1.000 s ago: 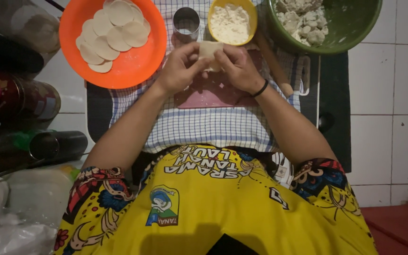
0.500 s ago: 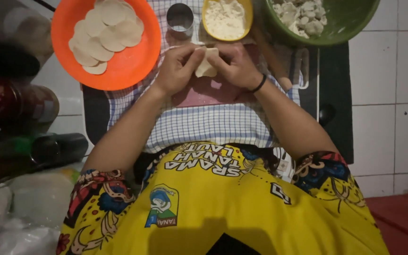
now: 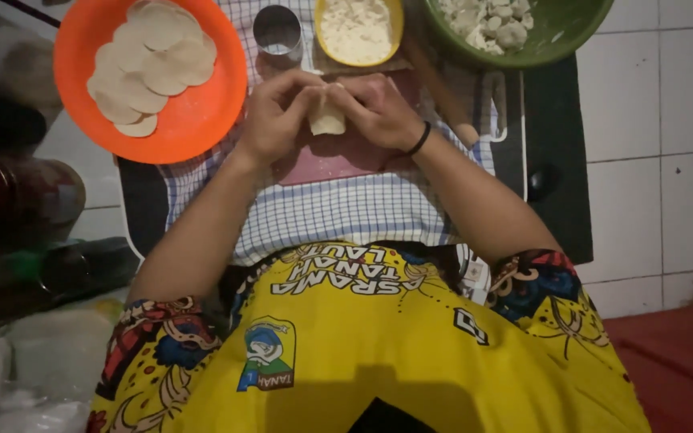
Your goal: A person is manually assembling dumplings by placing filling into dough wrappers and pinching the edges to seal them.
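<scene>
Pinching a pale dough piece (image 3: 327,117) between them, the left hand (image 3: 276,120) and right hand (image 3: 378,111) meet, fingers clamped on it, above a pink board (image 3: 338,164) on a checked cloth (image 3: 338,212). Far left sits an orange bowl (image 3: 194,120) of dough rounds (image 3: 150,64); beyond the hands stand a metal cup (image 3: 277,30), a yellow dish (image 3: 396,24) and a green bowl (image 3: 559,36).
</scene>
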